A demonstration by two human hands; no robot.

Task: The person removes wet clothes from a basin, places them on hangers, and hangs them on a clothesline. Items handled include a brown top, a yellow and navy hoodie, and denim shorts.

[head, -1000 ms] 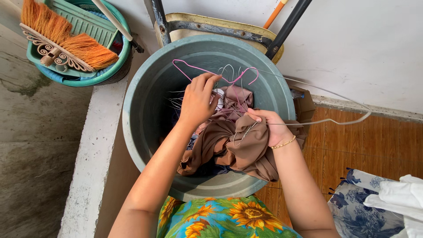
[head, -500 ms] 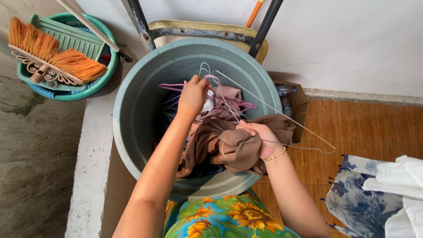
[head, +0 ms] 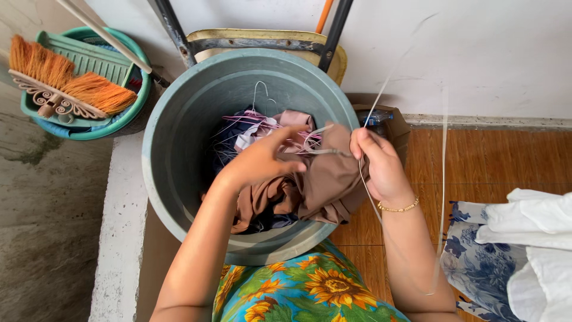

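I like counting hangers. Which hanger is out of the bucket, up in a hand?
The pale wire hanger pinched in the right hand. It sticks out over the floor, while the pink hangers lie tangled in the grey bucket.

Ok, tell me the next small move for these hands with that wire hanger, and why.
Probably the left hand should pinch the brown cloth and feed it onto the wire hanger. The right hand already grips the hanger above the grey tub, and the left fingers sit at the cloth's top edge.

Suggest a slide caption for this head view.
Right hand lifts a thin wire hanger; left hand reaches brown cloth in grey plastic tub.
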